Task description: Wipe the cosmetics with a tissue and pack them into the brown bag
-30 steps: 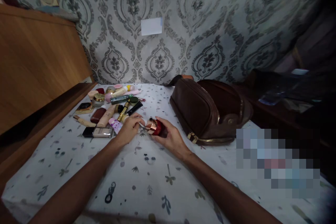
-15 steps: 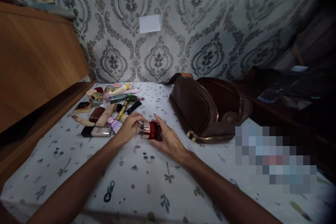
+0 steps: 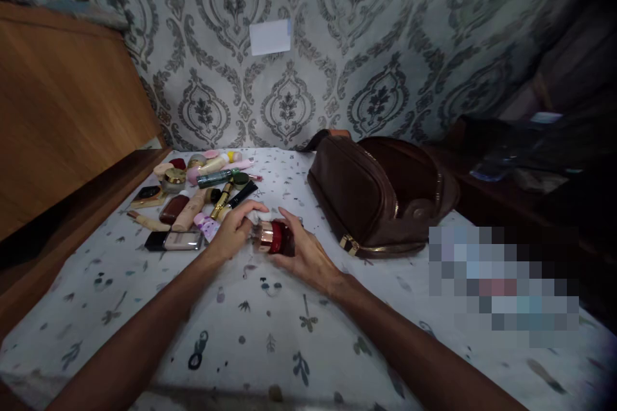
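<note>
The right hand (image 3: 303, 255) has its fingers wrapped round a little red jar (image 3: 276, 239), low over the leafy cloth (image 3: 270, 327). The left hand (image 3: 234, 231) curls its fingers on the jar's gold lid (image 3: 263, 236). A brown bag (image 3: 366, 199) sits just beside.

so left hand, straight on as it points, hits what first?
The red jar in the right hand; the left hand looks already on its gold cap, though contact is hard to confirm.

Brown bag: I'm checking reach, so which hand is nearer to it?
Right. The right hand, holding the red jar, lies just left of the brown bag. The left hand sits farther left, at the jar's other end, beside the cosmetics.
</note>
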{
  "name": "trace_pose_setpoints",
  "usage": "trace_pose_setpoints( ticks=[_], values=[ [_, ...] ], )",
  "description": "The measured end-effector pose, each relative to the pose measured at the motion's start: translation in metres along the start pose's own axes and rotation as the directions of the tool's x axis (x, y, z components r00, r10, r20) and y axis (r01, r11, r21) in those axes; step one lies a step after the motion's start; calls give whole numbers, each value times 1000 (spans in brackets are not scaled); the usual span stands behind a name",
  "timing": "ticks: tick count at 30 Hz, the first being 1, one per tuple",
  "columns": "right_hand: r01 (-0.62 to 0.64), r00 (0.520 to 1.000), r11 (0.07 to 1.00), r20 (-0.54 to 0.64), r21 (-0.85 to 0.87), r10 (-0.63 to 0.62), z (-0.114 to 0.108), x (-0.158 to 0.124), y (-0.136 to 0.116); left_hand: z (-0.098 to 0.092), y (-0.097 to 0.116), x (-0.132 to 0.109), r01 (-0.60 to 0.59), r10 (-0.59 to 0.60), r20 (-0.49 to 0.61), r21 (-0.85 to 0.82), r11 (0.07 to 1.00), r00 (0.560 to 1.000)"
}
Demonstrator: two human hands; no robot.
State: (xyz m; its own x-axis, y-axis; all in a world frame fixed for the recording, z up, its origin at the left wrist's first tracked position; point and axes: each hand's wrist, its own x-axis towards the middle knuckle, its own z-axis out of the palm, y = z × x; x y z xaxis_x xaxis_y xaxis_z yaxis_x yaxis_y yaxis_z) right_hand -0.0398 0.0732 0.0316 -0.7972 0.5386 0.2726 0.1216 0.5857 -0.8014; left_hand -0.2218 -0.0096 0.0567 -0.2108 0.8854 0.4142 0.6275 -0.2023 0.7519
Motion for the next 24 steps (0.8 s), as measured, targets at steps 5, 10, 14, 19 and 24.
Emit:
trace_pose_setpoints(
  ticks=[5,10,14,19,24],
  values=[
    [19,1000,1000,2,-15,-18,-1,0,0,-1,4,0,-28,28,-9,24,999,1000],
    [17,1000,999,-1,-28,-17,0,0,1,1,6,-1,-158,159,-41,18,987,986],
    [27,1000,999,-14,-26,-27,0,0,3,2,10,-2,-218,220,-42,41,975,975],
    [44,998,999,-35,-8,-44,1,2,5,1,14,-3,-263,265,-37,68,963,963],
    [96,993,995,-73,-3,-96,1,3,5,3,17,-4,-313,318,-37,105,944,947]
  ],
)
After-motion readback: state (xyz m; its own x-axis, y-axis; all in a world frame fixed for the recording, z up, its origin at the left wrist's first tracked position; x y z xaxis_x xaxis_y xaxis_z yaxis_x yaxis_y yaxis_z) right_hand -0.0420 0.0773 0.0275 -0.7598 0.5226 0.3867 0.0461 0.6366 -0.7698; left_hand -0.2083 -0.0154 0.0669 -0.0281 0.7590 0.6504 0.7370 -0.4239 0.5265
